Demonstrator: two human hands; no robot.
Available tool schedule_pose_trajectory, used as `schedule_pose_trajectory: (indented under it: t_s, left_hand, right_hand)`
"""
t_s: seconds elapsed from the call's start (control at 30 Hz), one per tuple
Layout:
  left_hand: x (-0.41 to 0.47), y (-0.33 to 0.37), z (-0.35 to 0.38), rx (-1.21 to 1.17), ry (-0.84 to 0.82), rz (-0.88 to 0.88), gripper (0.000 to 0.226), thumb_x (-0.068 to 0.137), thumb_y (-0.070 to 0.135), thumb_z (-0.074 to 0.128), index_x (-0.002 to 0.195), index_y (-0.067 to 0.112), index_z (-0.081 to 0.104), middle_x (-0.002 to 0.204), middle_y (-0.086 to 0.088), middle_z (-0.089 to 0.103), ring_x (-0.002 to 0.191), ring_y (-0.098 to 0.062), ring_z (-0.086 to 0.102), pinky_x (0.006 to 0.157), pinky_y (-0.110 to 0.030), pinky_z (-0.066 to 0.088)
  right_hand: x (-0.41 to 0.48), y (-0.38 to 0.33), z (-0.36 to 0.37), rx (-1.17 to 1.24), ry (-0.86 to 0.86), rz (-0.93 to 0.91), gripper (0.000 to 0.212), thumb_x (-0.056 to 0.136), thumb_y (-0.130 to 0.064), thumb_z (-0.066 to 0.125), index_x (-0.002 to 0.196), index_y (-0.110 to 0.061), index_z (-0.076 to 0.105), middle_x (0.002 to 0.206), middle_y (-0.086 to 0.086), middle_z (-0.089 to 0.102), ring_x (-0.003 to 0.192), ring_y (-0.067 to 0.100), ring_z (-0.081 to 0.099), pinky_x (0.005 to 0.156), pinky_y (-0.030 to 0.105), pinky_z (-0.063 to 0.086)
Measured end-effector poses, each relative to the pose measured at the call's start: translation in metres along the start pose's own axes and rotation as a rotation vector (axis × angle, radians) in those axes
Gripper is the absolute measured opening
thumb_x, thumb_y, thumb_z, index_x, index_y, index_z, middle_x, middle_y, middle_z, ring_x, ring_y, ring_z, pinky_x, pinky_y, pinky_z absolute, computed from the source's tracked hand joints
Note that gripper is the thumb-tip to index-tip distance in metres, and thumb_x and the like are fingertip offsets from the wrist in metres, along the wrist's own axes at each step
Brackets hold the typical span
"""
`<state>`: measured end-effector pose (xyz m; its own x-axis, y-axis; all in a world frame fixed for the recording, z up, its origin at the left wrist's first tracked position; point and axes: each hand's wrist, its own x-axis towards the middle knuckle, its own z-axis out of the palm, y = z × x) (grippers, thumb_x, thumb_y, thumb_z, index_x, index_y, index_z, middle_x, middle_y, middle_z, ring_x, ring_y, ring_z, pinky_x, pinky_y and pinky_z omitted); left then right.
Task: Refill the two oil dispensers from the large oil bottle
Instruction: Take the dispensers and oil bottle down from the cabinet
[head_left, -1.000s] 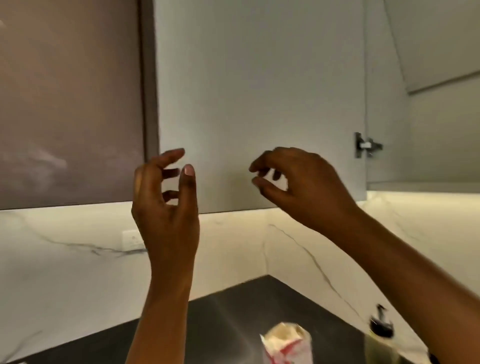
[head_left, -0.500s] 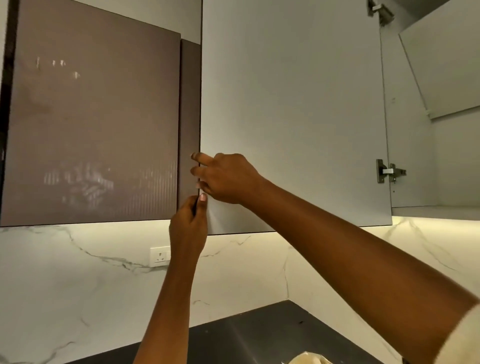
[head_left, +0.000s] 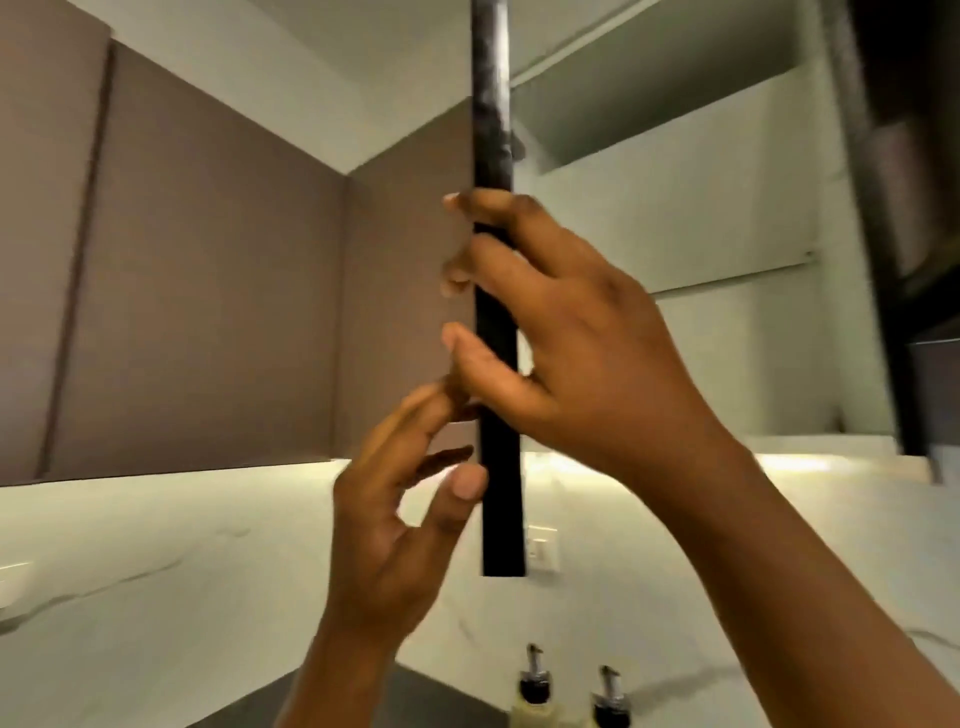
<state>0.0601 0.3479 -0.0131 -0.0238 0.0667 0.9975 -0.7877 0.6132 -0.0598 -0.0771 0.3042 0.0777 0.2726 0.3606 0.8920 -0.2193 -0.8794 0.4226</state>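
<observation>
Two oil dispensers stand at the bottom edge, only their tops in view: the left dispenser (head_left: 532, 685) and the right dispenser (head_left: 608, 699), each with a metal pour spout. The large oil bottle is out of sight. A dark cabinet door (head_left: 502, 512) stands edge-on in the middle. My right hand (head_left: 582, 338) grips that edge, with the fingers curled over to its left face. Below it, my left hand (head_left: 395, 530) touches the door with its thumb and loosely extended fingertips.
The open cabinet (head_left: 675, 171) shows pale bare shelves to the right of the door. Brown closed cabinet doors (head_left: 208, 312) fill the left. A white marble backsplash with a wall socket (head_left: 540, 548) runs below, above a dark counter (head_left: 415, 696).
The door has swung out until it is edge-on to me. My right hand now wraps its edge, my left hand has dropped lower, and both dispensers have come into view.
</observation>
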Motion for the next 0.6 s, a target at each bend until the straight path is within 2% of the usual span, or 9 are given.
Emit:
schedule_pose_trajectory:
  t_s: [0.07,0.13,0.2,0.27,0.33,0.43,0.5,0.6]
  left_hand:
    - [-0.001,0.003,0.044,-0.017,-0.057,0.025,0.041,0.096,0.050,0.046,0.128,0.027,0.054,0.129,0.026,0.055,0.120,-0.002,0.055,0.091,-0.018,0.050]
    - [-0.003,0.004,0.083,0.022,-0.107,0.047,0.040,0.096,0.043,0.049,0.132,0.025,0.054,0.133,0.016,0.055,0.124,-0.008,0.053,0.099,-0.028,0.048]
    - [-0.006,0.008,0.127,0.059,-0.156,0.083,0.042,0.095,0.037,0.051,0.135,0.025,0.052,0.136,0.011,0.053,0.126,-0.006,0.049,0.105,-0.021,0.041]
    - [-0.012,0.009,0.170,0.129,-0.205,0.098,0.043,0.095,0.033,0.055,0.137,0.021,0.052,0.137,0.004,0.054,0.124,-0.011,0.051,0.102,-0.017,0.041]
    - [-0.018,0.008,0.208,0.190,-0.252,0.104,0.046,0.093,0.025,0.061,0.137,0.017,0.053,0.136,-0.003,0.056,0.120,-0.020,0.055,0.093,-0.025,0.049]
    - [-0.024,0.004,0.257,0.248,-0.327,0.096,0.047,0.090,0.017,0.065,0.136,0.011,0.053,0.135,-0.009,0.058,0.120,-0.028,0.057,0.084,-0.034,0.057]
    - [-0.026,-0.002,0.282,0.263,-0.371,0.075,0.047,0.089,0.014,0.066,0.134,0.009,0.055,0.135,-0.010,0.057,0.122,-0.030,0.056,0.084,-0.038,0.058]
    - [-0.027,-0.017,0.311,0.293,-0.449,0.052,0.048,0.089,0.012,0.067,0.135,0.008,0.054,0.138,-0.010,0.055,0.128,-0.030,0.052,0.088,-0.039,0.057]
  right_hand:
    - [-0.023,0.022,-0.031,-0.125,0.013,0.078,0.034,0.088,-0.035,0.051,0.117,-0.019,0.056,0.141,0.000,0.041,0.104,0.018,0.052,0.075,0.029,0.051]
    - [-0.045,0.044,-0.051,-0.244,0.016,0.154,0.035,0.088,-0.030,0.051,0.119,-0.016,0.056,0.140,0.004,0.042,0.110,0.024,0.048,0.079,0.027,0.044]
    - [-0.068,0.072,-0.073,-0.438,-0.026,0.226,0.039,0.087,-0.032,0.046,0.121,-0.016,0.057,0.144,0.006,0.039,0.123,0.029,0.041,0.091,0.034,0.040]
    - [-0.091,0.101,-0.087,-0.595,-0.097,0.297,0.042,0.088,-0.034,0.044,0.126,-0.018,0.056,0.151,0.007,0.031,0.138,0.030,0.026,0.107,0.048,0.030]
    - [-0.113,0.127,-0.093,-0.687,-0.196,0.394,0.045,0.094,-0.032,0.044,0.137,-0.020,0.047,0.157,0.005,0.016,0.145,0.026,0.008,0.114,0.052,0.011]
    - [-0.146,0.163,-0.090,-0.780,-0.373,0.474,0.056,0.097,-0.037,0.037,0.149,-0.024,0.021,0.158,0.002,-0.006,0.144,0.021,-0.014,0.114,0.048,-0.008]
    - [-0.162,0.184,-0.088,-0.817,-0.458,0.497,0.066,0.095,-0.040,0.041,0.150,-0.024,0.009,0.157,0.002,-0.012,0.140,0.019,-0.023,0.111,0.045,-0.016]
    - [-0.179,0.210,-0.085,-0.824,-0.562,0.529,0.077,0.092,-0.038,0.049,0.150,-0.024,0.000,0.157,0.002,-0.015,0.141,0.019,-0.022,0.112,0.043,-0.015]
